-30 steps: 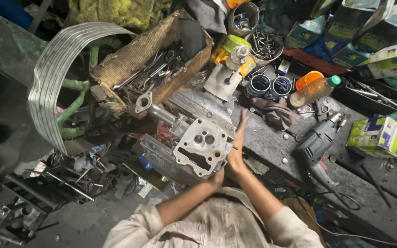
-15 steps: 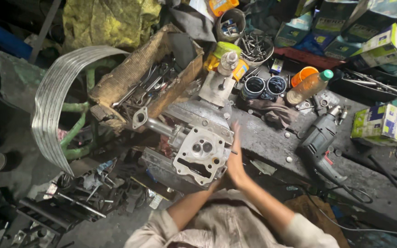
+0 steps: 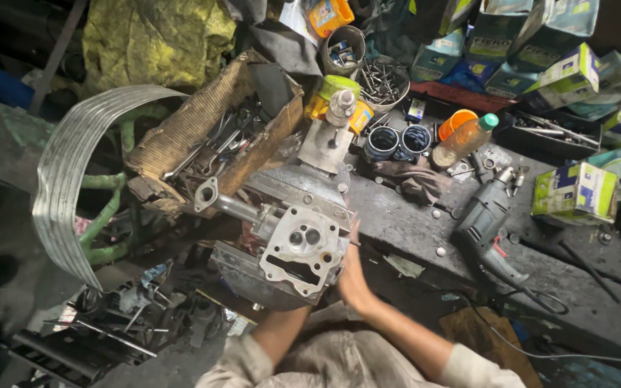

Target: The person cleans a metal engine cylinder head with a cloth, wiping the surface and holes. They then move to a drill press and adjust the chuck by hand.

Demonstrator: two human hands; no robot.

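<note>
Right hand [image 3: 353, 276] lies flat against the engine block [image 3: 297, 248], fingers straight; left hand hidden beneath it

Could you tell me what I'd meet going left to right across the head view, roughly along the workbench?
Curved ribbed metal sheet → box of wrenches → engine block with the right hand on its side → rag → plastic bottle → electric drill → green and white carton.

The engine block [image 3: 292, 230] sits at the tabletop [image 3: 411, 223] edge; a toolbox [image 3: 217, 136] lies left behind it, a drill [image 3: 486, 223] right.
</note>
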